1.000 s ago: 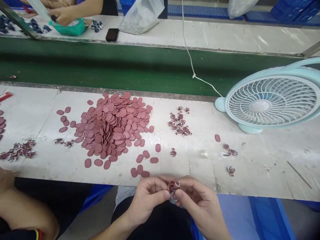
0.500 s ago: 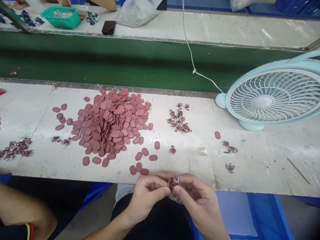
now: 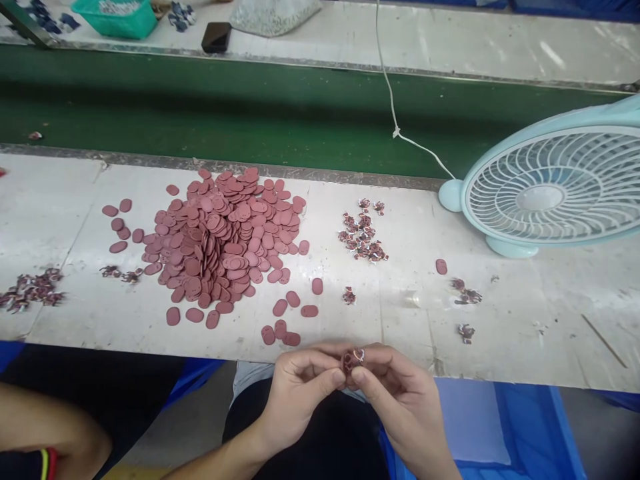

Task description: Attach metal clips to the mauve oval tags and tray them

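Head view: both hands sit just below the near edge of the white bench (image 3: 500, 347), over the lap. Left hand (image 3: 295, 393) and right hand (image 3: 400, 407) meet at the fingertips, both pinched shut on one small reddish tag (image 3: 351, 360) with a bit of white or metal showing on top; too small to tell what that bit is. Tag is off the bench, held in the air between thumbs and forefingers. My read: mid-assembly, fitting or folding something onto the tag, not yet released. The next move likely calls for a firm thumb press while the other hand keeps the tag from twisting, then a short reach forward. On the bench: a big pile of flat oval tags (image 3: 225, 247) left of centre, loose ovals (image 3: 280, 332) just beyond the hands, a cluster of finished-looking bits (image 3: 363, 237) right of centre, more scattered near the blue fan (image 3: 545, 193). Fan's white cord (image 3: 395, 127) runs across the green belt (image 3: 250, 113). Another person's arm (image 3: 55, 440) at lower left, well apart. Phone (image 3: 216, 37) and green tray (image 3: 117, 17) on the far side.
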Motion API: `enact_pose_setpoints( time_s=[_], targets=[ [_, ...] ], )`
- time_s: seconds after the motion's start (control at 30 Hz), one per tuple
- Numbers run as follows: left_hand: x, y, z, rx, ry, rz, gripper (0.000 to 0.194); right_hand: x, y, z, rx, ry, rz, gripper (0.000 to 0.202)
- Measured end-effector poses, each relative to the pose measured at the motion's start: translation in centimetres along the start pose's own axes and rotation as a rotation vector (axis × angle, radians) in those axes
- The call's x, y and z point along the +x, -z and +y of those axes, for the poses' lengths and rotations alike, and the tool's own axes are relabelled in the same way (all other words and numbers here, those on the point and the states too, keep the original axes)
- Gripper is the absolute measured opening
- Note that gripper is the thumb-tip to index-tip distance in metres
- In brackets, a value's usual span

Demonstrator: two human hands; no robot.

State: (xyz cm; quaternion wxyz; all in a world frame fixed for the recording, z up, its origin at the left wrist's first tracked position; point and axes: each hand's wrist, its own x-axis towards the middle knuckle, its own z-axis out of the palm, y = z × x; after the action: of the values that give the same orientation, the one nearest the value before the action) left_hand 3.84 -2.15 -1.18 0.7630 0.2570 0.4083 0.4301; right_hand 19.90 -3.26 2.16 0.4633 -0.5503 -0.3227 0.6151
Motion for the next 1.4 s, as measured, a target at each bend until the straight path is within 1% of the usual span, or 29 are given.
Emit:
enact_pose_setpoints(
  time_s=[0.27, 0.47, 0.67, 0.83, 0.93, 0.97, 1.03, 1.1, 1.17, 1.23, 1.3, 1.33, 1.4],
  targets=[
    [0.2, -0.2, 0.2, 0.012, -0.024, 0.041, 0.005, 0.1, -0.3, 0.3, 0.031, 0.036, 0.044, 0.009],
    [0.2, -0.1, 0.1, 0.018, -0.067, 0.059, 0.005, 0.3, -0.3, 0.6, 0.062, 0.020, 0.020, 0.010],
    [0.4, 0.3, -0.5, 0.003, -0.081, 0.042, 0.008, 0.4, -0.4, 1.7, 0.132, 0.030, 0.006, 0.009],
    [0.4, 0.2, -0.5, 0.032, -0.111, 0.048, 0.007, 0.5, -0.1, 2.7, 0.206, -0.040, -0.030, 0.010],
    [0.3, 0.7, 0.3, 0.097, -0.122, -0.004, 0.011, 0.5, 0.8, 3.0, 0.290, -0.098, 0.000, 0.010],
    [0.3, 1.1, 0.9, 0.165, -0.134, -0.017, 0.012, 0.4, 1.3, 3.1, 0.318, -0.116, 0.029, 0.011],
    [0.8, 2.3, 2.3, 0.414, -0.202, 0.009, 0.013, 0.1, 2.9, 3.3, 0.346, -0.140, 0.115, 0.013],
    [2.1, 3.7, 3.9, 0.767, -0.328, 0.074, 0.014, -0.5, 4.8, 3.6, 0.340, -0.137, 0.231, 0.017],
    [4.0, 4.6, 5.2, 1.137, -0.480, 0.077, 0.017, -1.2, 7.0, 4.0, 0.324, -0.121, 0.357, 0.022],
    [6.3, 5.1, 5.9, 1.487, -0.610, -0.007, 0.022, -2.0, 9.0, 4.5, 0.315, -0.108, 0.479, 0.025],
    [8.2, 5.1, 5.9, 1.719, -0.680, -0.116, 0.024, -3.2, 11.0, 5.2, 0.314, -0.091, 0.587, 0.027],
    [8.9, 5.0, 5.8, 1.775, -0.694, -0.162, 0.024, -3.9, 12.1, 5.6, 0.314, -0.074, 0.639, 0.028],
    [9.8, 4.9, 5.4, 1.795, -0.697, -0.218, 0.024, -5.8, 14.3, 6.9, 0.294, -0.020, 0.739, 0.028]
  ],
)
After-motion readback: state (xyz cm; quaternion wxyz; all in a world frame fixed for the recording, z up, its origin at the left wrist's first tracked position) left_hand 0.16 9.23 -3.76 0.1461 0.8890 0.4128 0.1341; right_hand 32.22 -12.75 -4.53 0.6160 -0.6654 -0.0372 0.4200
